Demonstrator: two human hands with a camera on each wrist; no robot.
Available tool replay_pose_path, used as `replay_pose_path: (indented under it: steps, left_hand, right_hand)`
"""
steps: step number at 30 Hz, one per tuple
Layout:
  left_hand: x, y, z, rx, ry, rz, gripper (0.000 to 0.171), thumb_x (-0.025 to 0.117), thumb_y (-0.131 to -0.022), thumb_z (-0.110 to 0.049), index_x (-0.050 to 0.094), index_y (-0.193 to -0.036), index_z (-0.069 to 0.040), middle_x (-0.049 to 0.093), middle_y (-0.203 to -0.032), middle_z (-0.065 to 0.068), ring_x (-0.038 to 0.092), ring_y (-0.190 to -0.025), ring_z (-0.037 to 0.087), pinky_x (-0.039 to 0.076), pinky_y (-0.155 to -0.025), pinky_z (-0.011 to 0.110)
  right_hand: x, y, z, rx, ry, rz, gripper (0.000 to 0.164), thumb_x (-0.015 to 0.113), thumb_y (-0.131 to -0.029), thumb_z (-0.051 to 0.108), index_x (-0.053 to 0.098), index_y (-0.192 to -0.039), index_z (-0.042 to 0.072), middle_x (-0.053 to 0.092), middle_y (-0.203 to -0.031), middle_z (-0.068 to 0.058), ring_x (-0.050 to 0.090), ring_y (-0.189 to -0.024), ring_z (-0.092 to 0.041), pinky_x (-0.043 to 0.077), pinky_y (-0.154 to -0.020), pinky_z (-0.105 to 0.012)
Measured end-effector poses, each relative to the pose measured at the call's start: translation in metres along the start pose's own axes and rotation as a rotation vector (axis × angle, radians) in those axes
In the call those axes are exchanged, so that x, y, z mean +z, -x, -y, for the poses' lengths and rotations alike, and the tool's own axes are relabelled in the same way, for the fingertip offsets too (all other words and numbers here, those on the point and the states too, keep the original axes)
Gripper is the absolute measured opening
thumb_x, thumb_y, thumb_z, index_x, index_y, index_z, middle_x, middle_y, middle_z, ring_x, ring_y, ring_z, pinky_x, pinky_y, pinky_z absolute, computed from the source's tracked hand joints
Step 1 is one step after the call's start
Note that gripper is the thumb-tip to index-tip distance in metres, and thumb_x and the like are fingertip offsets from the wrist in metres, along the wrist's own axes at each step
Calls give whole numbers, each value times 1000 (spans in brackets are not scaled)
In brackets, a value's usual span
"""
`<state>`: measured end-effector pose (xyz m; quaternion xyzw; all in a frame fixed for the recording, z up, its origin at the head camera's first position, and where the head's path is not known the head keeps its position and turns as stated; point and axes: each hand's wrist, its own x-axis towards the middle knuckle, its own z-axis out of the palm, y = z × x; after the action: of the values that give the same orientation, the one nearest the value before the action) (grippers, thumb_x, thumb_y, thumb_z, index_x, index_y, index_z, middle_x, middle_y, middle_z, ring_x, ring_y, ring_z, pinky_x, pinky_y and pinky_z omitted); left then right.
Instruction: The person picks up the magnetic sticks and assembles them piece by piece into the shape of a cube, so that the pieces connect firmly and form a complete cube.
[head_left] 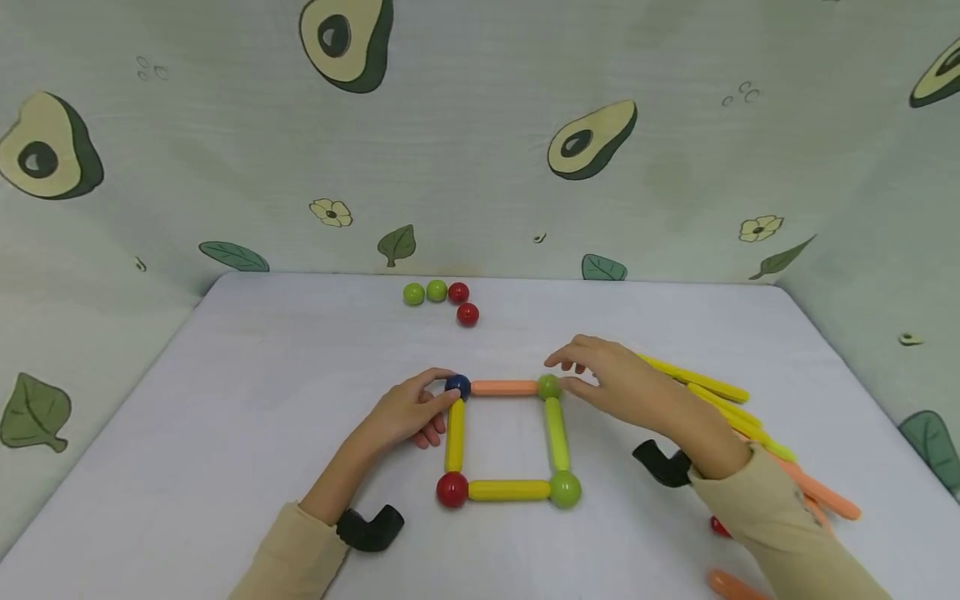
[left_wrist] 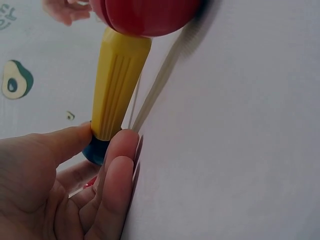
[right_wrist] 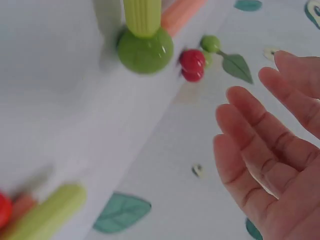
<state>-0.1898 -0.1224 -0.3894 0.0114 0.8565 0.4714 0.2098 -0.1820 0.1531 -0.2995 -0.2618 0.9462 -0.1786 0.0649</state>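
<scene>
A square of rods and balls lies on the white table. Its corners are a blue ball (head_left: 458, 386), a green ball (head_left: 549, 387), a larger-looking green ball (head_left: 566, 489) and a red ball (head_left: 452, 490). An orange rod (head_left: 504, 388), a light green rod (head_left: 557, 433) and two yellow rods (head_left: 510, 491) join them. My left hand (head_left: 408, 408) pinches the blue ball between thumb and finger; the left wrist view shows it at the end of a yellow rod (left_wrist: 117, 85). Beside the far green ball hovers my right hand (head_left: 618, 383), fingers loosely bent, holding nothing.
Two loose green balls (head_left: 437, 291) and two red balls (head_left: 467, 314) sit near the table's back edge. At the right, partly under the right forearm, lie several yellow rods (head_left: 720, 396) and orange rods (head_left: 825, 492), with a red ball (head_left: 718, 527). A patterned cloth backdrop surrounds the table.
</scene>
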Motion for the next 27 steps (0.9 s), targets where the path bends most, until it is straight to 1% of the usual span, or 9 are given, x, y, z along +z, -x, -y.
replay_pose_path:
  steps: [3,6,10,12,15,16,20,23,27]
  left_hand:
    - [0,0,1,9,-9,0,41,58,-91,-34,49,-129,-21,59,-64,5,59,-49,17,51,-48,24]
    - [0,-1,1,10,-14,5,42,58,-91,-35,48,-129,-21,59,-65,5,58,-49,17,51,-48,24]
    - [-1,-1,2,5,-16,4,42,58,-91,-35,48,-130,-21,59,-65,6,58,-49,17,51,-48,24]
    - [-2,-1,2,7,-19,4,43,58,-91,-35,48,-130,-21,59,-65,6,58,-49,17,51,-48,24]
    - [-2,-1,3,14,-18,7,43,58,-91,-35,48,-130,-20,59,-65,6,59,-49,17,51,-49,25]
    - [-2,-1,3,16,-16,10,43,58,-91,-35,48,-130,-20,59,-65,6,59,-49,17,51,-49,25]
    - [-1,-2,3,20,-12,18,44,58,-91,-35,48,-130,-20,59,-65,6,59,-49,17,51,-49,25]
    - [-1,-2,3,20,-10,21,44,58,-91,-36,48,-130,-20,59,-65,6,59,-49,17,51,-49,25]
    - [-1,-2,4,22,-8,26,44,58,-91,-36,47,-131,-20,59,-65,6,59,-49,17,52,-49,25]
  right_hand:
    - [-13,33,-9,10,5,-46,27,62,-89,20,61,-116,16,61,-105,3,57,-94,-17,52,-76,-33]
    - [-19,66,-21,84,4,-47,29,64,-88,23,61,-117,18,61,-111,3,56,-99,-18,53,-78,-37]
    - [-15,105,-43,254,2,46,33,66,-86,28,61,-117,20,59,-116,1,54,-104,-21,53,-79,-39]
    - [-7,123,-56,318,15,89,34,68,-84,27,60,-116,19,60,-112,1,55,-98,-18,53,-73,-34]
    - [4,148,-73,382,29,137,34,71,-80,24,61,-112,18,61,-103,5,53,-87,-7,52,-67,-27]
    - [9,157,-79,364,32,136,33,72,-79,24,61,-110,18,61,-100,7,53,-85,-3,51,-65,-25]
    - [26,183,-92,368,-42,214,29,69,-82,29,60,-107,18,56,-96,11,43,-74,8,46,-60,-19]
    - [39,196,-94,394,-82,223,32,68,-82,31,58,-109,17,52,-97,7,41,-70,8,45,-58,-16]
    - [50,199,-93,449,-13,131,38,72,-79,25,57,-112,12,50,-96,4,39,-66,7,44,-56,-14]
